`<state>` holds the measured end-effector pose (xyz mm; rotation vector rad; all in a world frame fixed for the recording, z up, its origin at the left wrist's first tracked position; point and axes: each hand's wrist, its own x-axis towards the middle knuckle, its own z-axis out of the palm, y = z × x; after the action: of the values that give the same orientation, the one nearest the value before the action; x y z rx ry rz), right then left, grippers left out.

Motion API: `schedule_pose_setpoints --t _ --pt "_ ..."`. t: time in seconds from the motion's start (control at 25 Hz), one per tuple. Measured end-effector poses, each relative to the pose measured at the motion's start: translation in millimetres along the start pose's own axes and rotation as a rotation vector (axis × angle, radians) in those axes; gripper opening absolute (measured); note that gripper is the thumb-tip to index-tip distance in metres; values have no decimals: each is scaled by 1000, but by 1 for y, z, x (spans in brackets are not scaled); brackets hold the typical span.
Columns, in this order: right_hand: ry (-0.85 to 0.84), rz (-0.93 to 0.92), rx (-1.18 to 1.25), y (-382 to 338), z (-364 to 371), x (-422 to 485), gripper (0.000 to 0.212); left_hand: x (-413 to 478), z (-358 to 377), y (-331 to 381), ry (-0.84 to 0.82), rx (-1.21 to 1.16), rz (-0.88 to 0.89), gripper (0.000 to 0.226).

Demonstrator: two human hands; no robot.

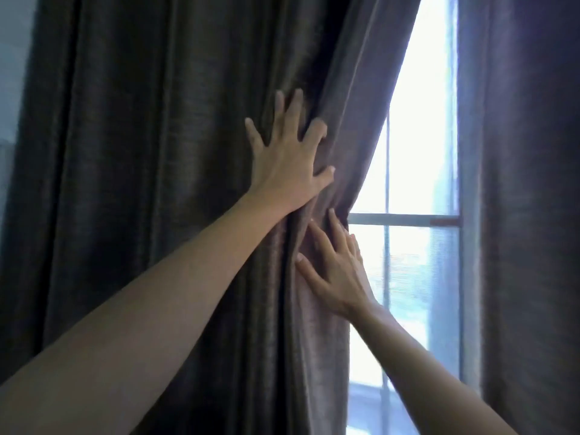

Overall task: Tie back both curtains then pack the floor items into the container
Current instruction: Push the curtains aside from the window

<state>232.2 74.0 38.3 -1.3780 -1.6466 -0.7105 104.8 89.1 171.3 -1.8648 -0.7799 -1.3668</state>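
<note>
A dark brown curtain (150,158) fills the left and middle of the view, its inner edge gathered into folds near the centre. My left hand (287,158) lies spread flat on those folds, fingers pointing up. Just below it my right hand (332,271) presses on the curtain's edge with straight fingers, at the level of the window's crossbar. The second dark curtain (530,199) hangs straight down the right side. No tie-back, floor item or container is in view.
Between the two curtains a bright window (417,152) shows, with a thin vertical bar and a horizontal crossbar (405,219). A strip of pale wall (12,73) is at the far left.
</note>
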Motion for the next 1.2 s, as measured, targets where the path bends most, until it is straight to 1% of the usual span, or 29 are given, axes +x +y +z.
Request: schedule_pose_setpoints --t 0.04,0.08,0.12,0.2,0.24,0.32,0.44,0.52,0.6,0.72,0.96,1.04,1.12,1.16,1.2 --pt "14 -23 7 -7 16 9 74 1 2 -13 49 -23 -9 44" --pt "29 -40 19 -15 31 16 75 0 4 -27 101 -69 -6 46" --pt "44 -50 38 -25 44 23 75 0 7 -42 137 -125 4 52" --pt "66 -65 82 -41 64 37 77 -1 10 -69 122 -214 16 71" --pt "69 -79 106 -51 76 44 78 -1 10 -85 90 -208 9 77" --pt "60 -115 131 -71 99 56 81 -4 12 -119 60 -105 -2 80" --pt "41 -134 193 -105 137 74 85 -10 16 -175 78 182 -19 79" --pt "30 -144 229 -126 160 87 86 -13 15 -207 78 234 -49 82" --pt "28 -148 277 -152 187 101 86 -16 14 -240 62 221 -106 85" --pt "15 -148 319 -190 229 120 88 -26 15 -296 14 135 -257 90" --pt "-111 -162 361 -254 303 147 91 -48 15 -393 -22 -51 -535 98" --pt "-116 -148 386 -272 322 155 94 -55 15 -423 -48 -205 -635 103" --pt "-134 -147 402 -285 336 160 98 -63 12 -449 -87 -421 -730 109" --pt "-150 -155 400 -290 341 162 100 -68 11 -459 -116 -481 -750 110" --pt "-171 -165 396 -295 345 163 102 -72 10 -466 -150 -488 -761 108"
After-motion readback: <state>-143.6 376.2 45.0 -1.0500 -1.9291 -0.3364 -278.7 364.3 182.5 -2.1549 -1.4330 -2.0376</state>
